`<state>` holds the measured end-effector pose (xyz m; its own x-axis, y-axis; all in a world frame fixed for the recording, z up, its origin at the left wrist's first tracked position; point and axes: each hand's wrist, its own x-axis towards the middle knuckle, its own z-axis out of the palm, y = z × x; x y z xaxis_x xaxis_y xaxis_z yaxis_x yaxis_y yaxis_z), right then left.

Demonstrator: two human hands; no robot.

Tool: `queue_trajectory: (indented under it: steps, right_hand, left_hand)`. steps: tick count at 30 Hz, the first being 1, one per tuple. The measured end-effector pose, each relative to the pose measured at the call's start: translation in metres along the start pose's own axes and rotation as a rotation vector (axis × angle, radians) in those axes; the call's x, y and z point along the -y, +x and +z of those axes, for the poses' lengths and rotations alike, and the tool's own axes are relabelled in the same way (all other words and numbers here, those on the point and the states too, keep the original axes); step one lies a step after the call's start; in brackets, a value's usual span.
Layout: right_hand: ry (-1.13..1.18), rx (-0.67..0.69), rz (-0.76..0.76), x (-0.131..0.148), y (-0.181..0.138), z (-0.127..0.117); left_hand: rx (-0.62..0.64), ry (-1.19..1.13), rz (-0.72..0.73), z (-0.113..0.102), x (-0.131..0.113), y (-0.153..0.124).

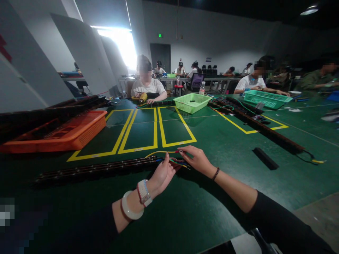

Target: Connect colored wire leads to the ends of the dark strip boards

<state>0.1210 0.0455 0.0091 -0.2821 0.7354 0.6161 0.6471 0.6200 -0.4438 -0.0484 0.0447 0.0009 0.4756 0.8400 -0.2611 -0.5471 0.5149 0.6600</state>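
A long dark strip [92, 171] lies on the green table [201, 211], running from the left to the middle. Coloured wires [180, 163] come out of its right end, and a yellow wire [159, 152] arcs above them. My left hand [162, 174], with a watch and a pale bangle on the wrist, closes around the strip's right end where the wires begin. My right hand [196, 159] pinches the end of the yellow wire between thumb and fingertips, with the other wires just under it.
An orange basket [66, 132] sits at the left and a light green basket [192, 102] beyond yellow tape rectangles [156, 128]. A small black bar [265, 158] and another long dark strip [265, 127] lie to the right. A teal basket [266, 98] and several seated people are at the far side.
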Motion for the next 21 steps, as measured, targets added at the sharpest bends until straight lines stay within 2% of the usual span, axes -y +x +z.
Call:
queue_trajectory:
  steps: [4, 7, 21]
  right_hand:
    - [0.066, -0.031, 0.139, -0.005, 0.003, 0.008]
    - [0.094, -0.026, 0.183, -0.012, 0.004, 0.014]
    - [-0.318, 0.283, -0.056, -0.019, 0.003, 0.013]
  left_hand:
    - [-0.051, 0.008, 0.007, 0.000, 0.001, 0.000]
    - [-0.069, 0.014, -0.006, 0.002, 0.000, 0.000]
    - [-0.070, 0.021, -0.023, 0.002, -0.002, -0.001]
